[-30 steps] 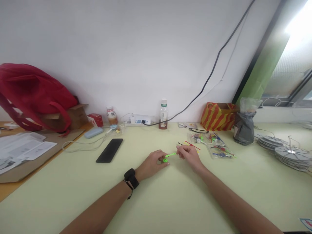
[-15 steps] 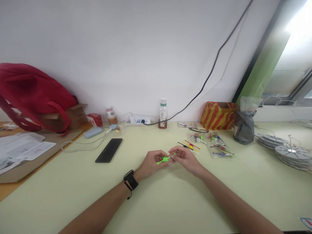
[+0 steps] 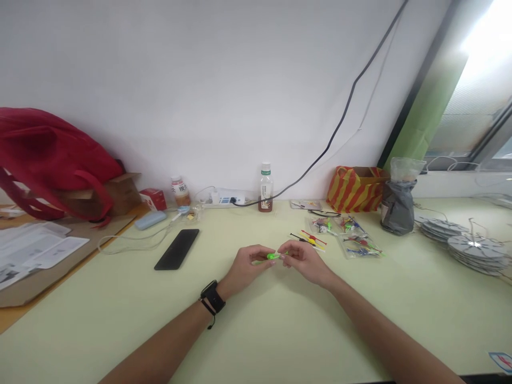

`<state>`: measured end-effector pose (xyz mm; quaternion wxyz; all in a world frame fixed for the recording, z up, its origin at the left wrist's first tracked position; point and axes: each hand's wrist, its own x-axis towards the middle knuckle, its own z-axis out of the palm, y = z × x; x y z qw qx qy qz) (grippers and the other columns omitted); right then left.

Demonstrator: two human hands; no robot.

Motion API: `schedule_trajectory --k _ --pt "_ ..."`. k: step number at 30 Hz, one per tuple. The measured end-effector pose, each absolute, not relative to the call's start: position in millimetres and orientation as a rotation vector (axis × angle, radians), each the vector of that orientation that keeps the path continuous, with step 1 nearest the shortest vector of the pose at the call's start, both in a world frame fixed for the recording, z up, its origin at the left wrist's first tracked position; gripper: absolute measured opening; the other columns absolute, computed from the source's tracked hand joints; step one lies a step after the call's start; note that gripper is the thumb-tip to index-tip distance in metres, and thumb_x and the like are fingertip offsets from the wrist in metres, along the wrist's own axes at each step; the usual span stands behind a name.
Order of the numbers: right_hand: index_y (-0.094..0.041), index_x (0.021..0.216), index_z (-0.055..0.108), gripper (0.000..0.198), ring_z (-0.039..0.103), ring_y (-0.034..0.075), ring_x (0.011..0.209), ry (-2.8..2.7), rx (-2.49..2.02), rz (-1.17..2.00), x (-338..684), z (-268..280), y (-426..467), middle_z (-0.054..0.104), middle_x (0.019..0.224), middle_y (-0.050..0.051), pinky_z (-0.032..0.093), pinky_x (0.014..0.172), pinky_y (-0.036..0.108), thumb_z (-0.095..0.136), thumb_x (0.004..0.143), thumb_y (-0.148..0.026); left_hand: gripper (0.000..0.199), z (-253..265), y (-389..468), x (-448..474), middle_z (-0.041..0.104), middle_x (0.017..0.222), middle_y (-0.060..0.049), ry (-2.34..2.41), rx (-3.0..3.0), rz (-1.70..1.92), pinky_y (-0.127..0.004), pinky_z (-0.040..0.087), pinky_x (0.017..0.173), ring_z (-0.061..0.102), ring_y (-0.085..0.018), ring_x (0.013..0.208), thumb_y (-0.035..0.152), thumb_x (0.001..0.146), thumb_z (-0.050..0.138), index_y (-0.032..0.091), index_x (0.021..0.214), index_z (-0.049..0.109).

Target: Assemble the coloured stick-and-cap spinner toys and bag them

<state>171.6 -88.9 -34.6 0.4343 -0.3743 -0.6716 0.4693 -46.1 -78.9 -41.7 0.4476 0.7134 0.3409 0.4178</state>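
Over the middle of the table, a small bright-green plastic arrow spinner [image 3: 272, 256] is held between both hands. My left hand [image 3: 247, 268] pinches its rounded middle between thumb and fingers. At the other end, my right hand [image 3: 306, 264] has its fingertips closed around the arrow's tip, which is partly hidden. Just beyond my right hand lie loose arrows of the same kind, among them a red one [image 3: 313, 237] and a yellow one [image 3: 310, 243]. Clear bags [image 3: 362, 246] with more coloured pieces rest further right.
A black phone [image 3: 177, 249] lies left of my hands. Along the wall stand a drink bottle [image 3: 265, 189], a power strip [image 3: 224, 198] and a striped bag [image 3: 354, 189]. Stacked grey discs [image 3: 476, 256] are at right; a red backpack [image 3: 52, 154] is at left.
The green arrow spinner has turned in my fingers, and my left fingers now cover more of it. Both hands stay close together; the view has shifted slightly.
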Motion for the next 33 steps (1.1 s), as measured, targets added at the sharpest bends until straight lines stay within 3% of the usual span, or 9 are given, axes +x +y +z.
schedule_trajectory --k 5,12,19,22,26,31,33 --pt "-0.019 0.095 0.070 0.029 0.048 0.012 0.061 -1.686 -0.997 1.139 173.1 -31.4 -88.9 0.054 0.069 -0.003 0.038 0.056 0.025 0.071 0.084 -0.045 0.033 -42.3 -75.5 -47.9 0.078 0.098 -0.010 0.835 1.761 1.044 -0.040 0.059 0.090 0.071 -0.024 0.091 0.041 0.076 0.085 0.016 0.097 0.080" --pt "-0.020 0.097 0.071 0.021 0.048 0.012 0.064 -1.653 -0.971 1.248 171.7 -27.8 -93.7 0.051 0.072 -0.002 0.038 0.058 0.024 0.070 0.081 -0.034 0.032 -34.1 -79.0 -52.4 0.078 0.096 -0.012 0.781 1.715 0.836 -0.039 0.057 0.087 0.071 -0.024 0.089 0.042 0.076 0.085 0.014 0.090 0.078" --pt "-0.019 0.097 0.069 0.029 0.048 0.012 0.060 -1.678 -0.998 1.191 171.5 -35.2 -89.1 0.051 0.069 -0.002 0.039 0.054 0.024 0.066 0.088 -0.046 0.037 -27.7 -81.0 -50.5 0.077 0.101 -0.012 0.741 1.603 0.813 -0.035 0.056 0.083 0.071 -0.023 0.091 0.046 0.084 0.078 0.014 0.102 0.076" --pt "-0.022 0.115 0.065 0.036 0.051 0.012 0.061 -1.658 -0.976 1.153 172.6 -39.8 -87.6 0.057 0.085 0.000 0.044 0.056 0.025 0.064 0.089 -0.047 0.037 -32.1 -76.9 -52.4 0.077 0.103 -0.012 0.708 1.540 0.787 -0.036 0.055 0.089 0.071 -0.023 0.096 0.045 0.085 0.078 0.016 0.109 0.076" --pt "-0.030 0.151 0.038 0.064 0.048 0.010 0.060 -1.664 -1.013 0.906 175.9 -40.6 -88.1 0.054 0.099 0.001 0.044 0.055 0.024 0.061 0.092 -0.041 0.042 -42.1 -69.4 -56.6 0.076 0.101 -0.008 0.762 1.465 0.826 -0.034 0.054 0.087 0.071 -0.019 0.091 0.039 0.079 0.084 0.018 0.114 0.074" --pt "-0.032 0.161 0.020 0.075 0.049 0.011 0.063 -1.718 -0.999 0.783 176.2 -35.3 -94.1 0.053 0.098 0.001 0.045 0.058 0.025 0.056 0.095 -0.037 0.035 -45.5 -65.3 -58.4 0.076 0.093 -0.008 0.808 1.459 0.875 -0.031 0.054 0.082 0.070 -0.017 0.084 0.039 0.079 0.084 0.015 0.104 0.076" --pt "-0.031 0.158 0.027 0.072 0.050 0.011 0.063 -1.694 -0.993 0.817 173.7 -34.3 -97.1 0.054 0.102 0.001 0.046 0.059 0.026 0.058 0.094 -0.039 0.036 -44.9 -64.9 -58.5 0.077 0.092 -0.008 0.823 1.462 0.890 -0.031 0.054 0.080 0.069 -0.017 0.083 0.040 0.079 0.084 0.015 0.104 0.076"
